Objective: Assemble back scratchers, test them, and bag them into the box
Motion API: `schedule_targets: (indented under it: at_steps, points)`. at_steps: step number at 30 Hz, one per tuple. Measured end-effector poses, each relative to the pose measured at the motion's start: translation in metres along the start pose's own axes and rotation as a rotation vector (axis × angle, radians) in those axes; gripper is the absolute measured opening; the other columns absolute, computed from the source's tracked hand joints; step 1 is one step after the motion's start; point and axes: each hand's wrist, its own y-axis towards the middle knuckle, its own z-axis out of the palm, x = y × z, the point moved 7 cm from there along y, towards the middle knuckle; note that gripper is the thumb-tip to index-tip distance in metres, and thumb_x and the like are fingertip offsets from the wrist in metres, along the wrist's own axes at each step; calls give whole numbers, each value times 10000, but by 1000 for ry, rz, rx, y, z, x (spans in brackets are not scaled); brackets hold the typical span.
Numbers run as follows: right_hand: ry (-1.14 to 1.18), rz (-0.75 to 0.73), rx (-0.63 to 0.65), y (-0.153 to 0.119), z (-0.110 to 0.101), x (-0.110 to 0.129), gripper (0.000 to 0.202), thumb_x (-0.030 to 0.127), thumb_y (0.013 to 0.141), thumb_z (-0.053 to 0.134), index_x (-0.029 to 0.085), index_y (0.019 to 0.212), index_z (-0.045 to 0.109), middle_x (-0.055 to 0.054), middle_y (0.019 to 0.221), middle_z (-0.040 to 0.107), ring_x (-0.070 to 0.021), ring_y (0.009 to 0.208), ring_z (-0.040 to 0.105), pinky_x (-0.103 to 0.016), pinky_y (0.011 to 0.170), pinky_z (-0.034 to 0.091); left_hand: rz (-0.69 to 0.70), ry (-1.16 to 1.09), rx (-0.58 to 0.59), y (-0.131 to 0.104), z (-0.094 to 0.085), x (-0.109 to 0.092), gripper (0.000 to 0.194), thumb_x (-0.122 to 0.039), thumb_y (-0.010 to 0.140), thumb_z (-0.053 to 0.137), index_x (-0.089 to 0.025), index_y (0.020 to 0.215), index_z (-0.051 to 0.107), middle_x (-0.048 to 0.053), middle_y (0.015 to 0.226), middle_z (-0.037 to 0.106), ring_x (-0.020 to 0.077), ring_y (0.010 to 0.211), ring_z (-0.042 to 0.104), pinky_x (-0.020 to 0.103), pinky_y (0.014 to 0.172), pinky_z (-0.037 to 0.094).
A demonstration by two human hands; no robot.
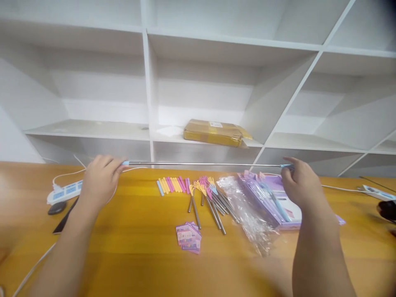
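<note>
A long thin metal rod (204,164) with light blue ends stretches level between my hands, above the table's back edge. My left hand (103,177) is closed on its left end. The fingers of my right hand (298,179) pinch the right end, with the index finger extended along it. Below lie several yellow, pink and blue handle sleeves (173,185) in a row. Beside them is a pile of metal rods (218,208) with small hand-shaped heads in yellow, pink and blue. Purple printed cards (188,237) lie in front of these.
Clear plastic wrap (255,218) and an open purple box (289,226) lie on the wooden table (139,255), right of the rods. A power strip (68,192) and a black mouse (57,208) sit left. White shelves (204,41) behind hold a taped brown parcel (213,134).
</note>
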Motion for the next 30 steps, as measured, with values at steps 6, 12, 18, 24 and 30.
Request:
schedule_targets:
  at_steps: [6,12,18,24,30]
  points:
    - [5,-4,-30,-10,-29,16,425,352,927,435,207,1265,648,-174,1084,694,-387,1192,640,-535,989,520,93,61,-56,-5,-23,12,330,-382,1096,444,-221,1129,730,78,909,686,259,863,558,372,816,460]
    - [149,-174,-24,-30,-58,84,345,328,1032,440,223,1294,639,-77,941,636,-229,841,633,-376,820,483,164,-15,-173,-6,-36,-13,303,-414,1091,498,-232,1070,740,40,836,677,218,807,559,327,747,429]
    - [205,-422,188,-71,4,187,329,93,1029,364,179,1245,596,-111,1119,627,-226,1003,634,-323,841,490,138,-43,-45,-13,15,-94,374,-439,1101,444,-221,1085,747,74,853,699,251,812,571,358,712,400]
    - [-141,-414,666,-138,86,252,396,19,972,457,181,1325,535,-136,1240,612,-193,888,687,-267,702,510,-59,-294,533,-48,119,-119,310,-359,1111,408,-237,1065,690,77,1007,720,261,928,622,328,714,391]
    - [-220,-441,872,-158,130,230,268,69,949,574,149,1203,602,-141,1045,708,-238,904,764,-279,752,557,-133,-410,760,-75,162,-126,290,-419,1034,559,-226,845,663,75,847,730,255,782,676,304,681,390]
